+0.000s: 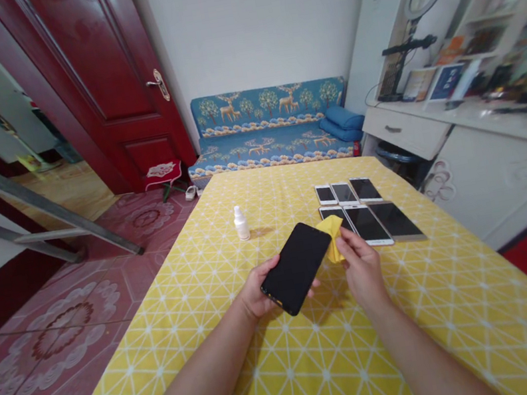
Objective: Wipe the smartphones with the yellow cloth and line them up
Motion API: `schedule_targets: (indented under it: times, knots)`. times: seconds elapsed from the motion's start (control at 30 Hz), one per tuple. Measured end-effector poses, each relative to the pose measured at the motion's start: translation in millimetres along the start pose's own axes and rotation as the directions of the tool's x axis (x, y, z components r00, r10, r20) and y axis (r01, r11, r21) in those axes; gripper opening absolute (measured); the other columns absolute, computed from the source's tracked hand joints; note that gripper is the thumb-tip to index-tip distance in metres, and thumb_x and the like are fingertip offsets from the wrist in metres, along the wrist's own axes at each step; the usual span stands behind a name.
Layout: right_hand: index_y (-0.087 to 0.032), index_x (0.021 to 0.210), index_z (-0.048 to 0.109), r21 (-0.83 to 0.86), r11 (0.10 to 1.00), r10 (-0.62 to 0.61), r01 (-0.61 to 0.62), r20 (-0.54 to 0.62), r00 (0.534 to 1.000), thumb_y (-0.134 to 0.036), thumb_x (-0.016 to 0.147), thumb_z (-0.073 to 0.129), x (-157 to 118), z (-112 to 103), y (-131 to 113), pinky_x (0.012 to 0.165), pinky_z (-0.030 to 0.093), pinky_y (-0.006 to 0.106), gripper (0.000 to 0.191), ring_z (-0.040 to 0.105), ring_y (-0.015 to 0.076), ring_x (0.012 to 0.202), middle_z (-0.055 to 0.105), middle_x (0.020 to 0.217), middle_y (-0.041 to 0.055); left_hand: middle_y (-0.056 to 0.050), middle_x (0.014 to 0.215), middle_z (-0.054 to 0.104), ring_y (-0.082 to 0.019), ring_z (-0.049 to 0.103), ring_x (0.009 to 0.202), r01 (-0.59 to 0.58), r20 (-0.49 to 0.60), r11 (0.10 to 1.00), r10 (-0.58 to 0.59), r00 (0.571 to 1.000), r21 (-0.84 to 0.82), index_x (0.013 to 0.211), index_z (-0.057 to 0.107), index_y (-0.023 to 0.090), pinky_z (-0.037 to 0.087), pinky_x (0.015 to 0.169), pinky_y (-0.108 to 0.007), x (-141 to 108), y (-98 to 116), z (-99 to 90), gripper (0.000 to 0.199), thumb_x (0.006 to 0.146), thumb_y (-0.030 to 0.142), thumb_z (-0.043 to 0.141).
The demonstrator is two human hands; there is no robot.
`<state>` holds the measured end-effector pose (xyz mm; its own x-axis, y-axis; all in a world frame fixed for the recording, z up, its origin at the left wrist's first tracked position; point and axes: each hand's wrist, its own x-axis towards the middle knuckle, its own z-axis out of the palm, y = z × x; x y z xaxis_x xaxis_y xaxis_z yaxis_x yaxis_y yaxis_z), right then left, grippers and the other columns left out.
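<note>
My left hand (257, 291) grips a black smartphone (298, 267) by its sides, tilted above the table with its dark screen facing me. Pinched between the fingers of my right hand (362, 267) is a small yellow cloth (333, 237), which meets the phone's upper right edge. A white bottle (241, 223) stands upright beyond the phone, to the left. On the right lie several other phones in two rows, among them a white-framed one (368, 224) in the nearer row and a dark one (365, 189) in the farther row.
A yellow patterned cloth covers the table (294, 381). Past its far edge stands a blue sofa (273, 135) with deer on it. A cluttered white dresser (503, 150) is on the right. To the left are a red door (105, 69), a small stool (163, 174) and a metal ladder (35, 195).
</note>
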<state>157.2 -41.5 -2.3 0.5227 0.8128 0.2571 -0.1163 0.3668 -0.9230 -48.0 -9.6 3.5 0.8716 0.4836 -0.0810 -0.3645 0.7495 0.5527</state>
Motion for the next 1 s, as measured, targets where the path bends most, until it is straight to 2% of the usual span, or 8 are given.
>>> schedule_targets:
  times: [0.1,0.23,0.43,0.57,0.7,0.8,0.9,1.0]
  knots:
    - [-0.020,0.112,0.069,-0.150,0.986,-0.066,0.067,0.015,0.998,-0.041,0.078,0.070,-0.5,-1.8,0.5,0.072,0.051,0.033,0.039,0.064,0.0189,0.085,0.070,0.105,0.0076,-0.020,0.105,0.071,-0.030,0.070,0.092,-0.028,-0.120,0.999,0.023,0.993,-0.039,0.120,0.061,0.004,0.050,0.088,-0.043,3.1,-2.9,-5.2,0.047,0.091,0.039,0.048]
    - [-0.022,0.109,0.070,-0.275,0.933,-0.216,0.234,0.093,0.972,-0.038,0.083,0.065,-2.4,-0.4,-6.2,0.070,0.051,0.030,0.031,0.062,0.0169,0.085,0.067,0.105,0.0070,-0.016,0.100,0.073,-0.023,0.071,0.086,-0.084,-0.262,0.996,0.079,0.962,-0.010,0.114,0.064,0.003,0.052,0.086,-0.034,6.3,-5.9,-5.2,0.036,0.090,0.028,0.053]
    - [-0.023,0.114,0.068,-0.333,0.849,-0.353,0.411,0.222,0.909,-0.028,0.088,0.060,-6.3,3.2,-12.7,0.071,0.051,0.031,0.028,0.061,0.0172,0.089,0.064,0.100,0.0067,-0.012,0.105,0.072,-0.019,0.071,0.084,-0.241,-0.205,0.968,0.250,0.946,0.069,0.123,0.060,0.010,0.054,0.078,-0.027,9.3,-5.1,1.9,0.039,0.085,0.018,0.060]
    - [-0.026,0.111,0.070,-0.305,0.796,-0.408,0.522,0.367,0.836,-0.022,0.089,0.058,-13.7,7.7,-16.3,0.076,0.051,0.035,0.026,0.062,0.0179,0.089,0.065,0.095,0.0060,-0.009,0.101,0.072,-0.018,0.070,0.080,-0.287,-0.213,0.951,0.306,0.928,0.116,0.120,0.062,0.012,0.053,0.074,-0.026,10.1,-4.4,-2.1,0.037,0.084,0.021,0.063]
    - [-0.027,0.110,0.071,-0.221,0.785,-0.403,0.578,0.526,0.749,-0.016,0.087,0.058,-22.3,11.7,-21.2,0.071,0.052,0.033,0.029,0.062,0.0172,0.083,0.064,0.089,0.0046,-0.009,0.103,0.072,-0.018,0.069,0.082,-0.337,-0.247,0.927,0.370,0.895,0.167,0.116,0.063,0.013,0.052,0.075,-0.027,11.1,-3.0,-7.0,0.034,0.085,0.026,0.064]
    - [-0.027,0.110,0.071,-0.159,0.787,-0.382,0.596,0.633,0.673,-0.012,0.085,0.057,-27.3,11.7,-23.9,0.068,0.052,0.031,0.031,0.062,0.0164,0.079,0.063,0.087,0.0043,-0.009,0.104,0.071,-0.020,0.068,0.086,-0.389,-0.272,0.906,0.421,0.865,0.167,0.116,0.062,0.013,0.052,0.078,-0.030,11.2,-1.4,-3.9,0.035,0.084,0.026,0.064]
    - [-0.027,0.112,0.069,-0.108,0.789,-0.374,0.604,0.696,0.613,-0.011,0.084,0.057,-31.3,10.5,-24.8,0.065,0.051,0.030,0.035,0.061,0.0158,0.077,0.061,0.087,0.0041,-0.008,0.100,0.072,-0.019,0.068,0.083,-0.394,-0.306,0.910,0.415,0.857,0.131,0.116,0.061,0.015,0.052,0.079,-0.030,10.5,-0.4,0.4,0.035,0.083,0.026,0.064]
    - [-0.027,0.113,0.068,-0.085,0.791,-0.365,0.606,0.729,0.579,-0.010,0.084,0.056,-34.7,11.1,-25.8,0.066,0.051,0.030,0.036,0.061,0.0158,0.078,0.061,0.088,0.0043,-0.006,0.096,0.072,-0.017,0.068,0.080,-0.403,-0.341,0.910,0.409,0.846,0.093,0.114,0.061,0.016,0.052,0.081,-0.029,10.3,0.0,1.0,0.032,0.083,0.023,0.064]
